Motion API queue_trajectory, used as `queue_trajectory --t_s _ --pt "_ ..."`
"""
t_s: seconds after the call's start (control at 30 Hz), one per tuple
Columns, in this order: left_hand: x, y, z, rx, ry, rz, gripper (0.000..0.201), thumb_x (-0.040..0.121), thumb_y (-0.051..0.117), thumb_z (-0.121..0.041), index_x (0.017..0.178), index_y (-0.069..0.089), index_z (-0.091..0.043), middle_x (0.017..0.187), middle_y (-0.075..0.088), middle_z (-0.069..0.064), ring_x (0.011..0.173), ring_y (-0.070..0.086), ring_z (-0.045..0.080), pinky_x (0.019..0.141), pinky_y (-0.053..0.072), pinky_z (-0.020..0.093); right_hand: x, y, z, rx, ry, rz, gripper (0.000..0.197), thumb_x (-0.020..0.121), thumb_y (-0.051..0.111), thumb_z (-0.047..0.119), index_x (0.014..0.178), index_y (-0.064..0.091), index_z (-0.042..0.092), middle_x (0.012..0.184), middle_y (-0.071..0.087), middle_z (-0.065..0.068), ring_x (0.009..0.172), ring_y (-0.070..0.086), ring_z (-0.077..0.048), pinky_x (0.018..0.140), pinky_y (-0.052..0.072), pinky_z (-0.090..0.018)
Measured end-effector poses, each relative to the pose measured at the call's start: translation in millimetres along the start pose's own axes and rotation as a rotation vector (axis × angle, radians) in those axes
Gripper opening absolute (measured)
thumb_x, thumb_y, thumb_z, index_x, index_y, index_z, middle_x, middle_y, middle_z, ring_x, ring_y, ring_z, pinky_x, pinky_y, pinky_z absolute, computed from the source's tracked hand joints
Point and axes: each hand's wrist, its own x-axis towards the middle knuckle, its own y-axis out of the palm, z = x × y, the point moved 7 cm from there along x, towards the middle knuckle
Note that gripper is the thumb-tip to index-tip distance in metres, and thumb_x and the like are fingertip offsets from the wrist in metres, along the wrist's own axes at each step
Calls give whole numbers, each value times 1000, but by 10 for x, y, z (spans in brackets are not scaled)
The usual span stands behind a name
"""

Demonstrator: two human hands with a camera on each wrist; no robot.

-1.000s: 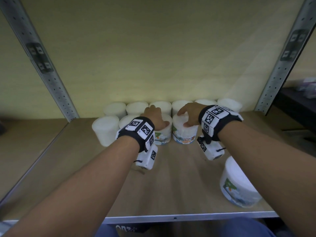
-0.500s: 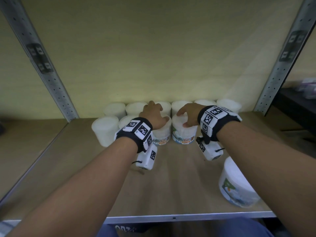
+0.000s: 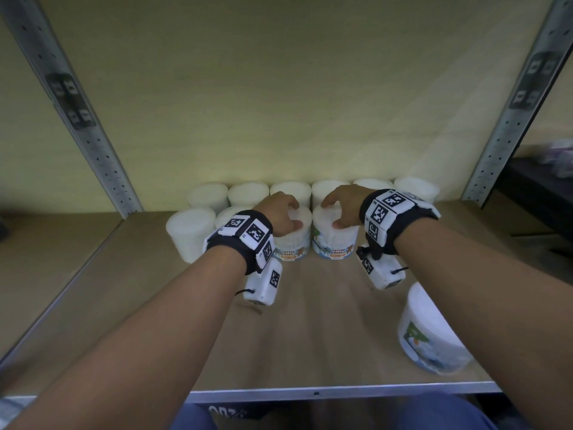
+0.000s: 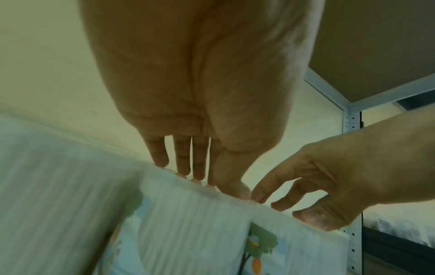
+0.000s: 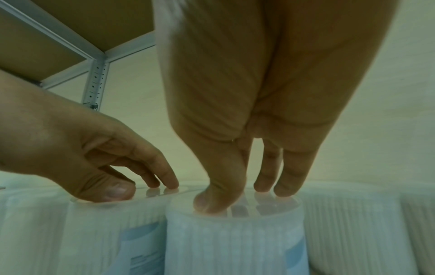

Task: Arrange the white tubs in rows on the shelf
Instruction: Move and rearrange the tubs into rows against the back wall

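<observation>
Several white tubs stand in a back row (image 3: 248, 193) against the shelf wall, with a second row in front of it. My left hand (image 3: 286, 217) rests fingertips and thumb on the lid of a labelled tub (image 3: 294, 248) in that second row. My right hand (image 3: 339, 209) presses the lid of the tub beside it (image 3: 335, 243). The two tubs touch. In the right wrist view the thumb and fingers (image 5: 282, 186) sit on top of the lid (image 5: 235, 210), not round it. In the left wrist view the fingers (image 4: 183, 165) touch the tub's top edge (image 4: 188, 214).
Another white tub (image 3: 431, 333) stands alone near the shelf's front right edge (image 3: 341, 391). A plain tub (image 3: 190, 232) ends the second row on the left. Perforated metal uprights (image 3: 93, 144) (image 3: 508, 119) frame the bay. Bare wooden shelf (image 3: 310, 321) lies under my forearms.
Both hands have slid the two labelled tubs a little farther back, up to the back row, keeping their fingertips on the lids.
</observation>
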Motion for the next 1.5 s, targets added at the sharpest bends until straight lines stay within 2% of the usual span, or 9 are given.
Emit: queue_trajectory --t_s 0.57,0.77,0.9,1.13,1.5 --pt "-11 -8 15 1 29 6 54 89 62 -33 138 46 -17 147 39 5 133 42 23 106 33 29 35 23 26 -40 33 29 63 91 62 19 147 35 15 152 36 -3 138 38 -21 108 32 -27" --pt "-125 -2 -21 6 27 14 54 89 62 -32 138 45 -16 146 40 6 132 42 23 106 34 30 -67 62 67 -59 44 34 65 89 63 20 148 35 17 151 37 -4 136 41 -23 108 35 -29" --pt "-310 30 -55 12 33 33 55 89 63 -31 138 45 -14 144 42 7 131 44 24 106 36 32 -223 120 119 -46 52 56 65 89 63 21 147 36 16 150 40 -5 135 44 -24 107 37 -29" --pt "-769 58 -125 31 52 50 53 90 62 -31 137 46 -13 143 42 9 129 44 25 104 36 31 -686 212 259 -7 29 75 65 91 62 18 149 33 13 153 36 -5 138 38 -23 108 33 -28" --pt "-1482 157 -264 33 76 44 51 90 61 -33 135 47 -14 142 41 8 128 43 24 104 35 31 -1361 389 445 -131 -9 69 65 91 60 33 148 33 22 149 41 -4 132 45 -27 107 39 -35"
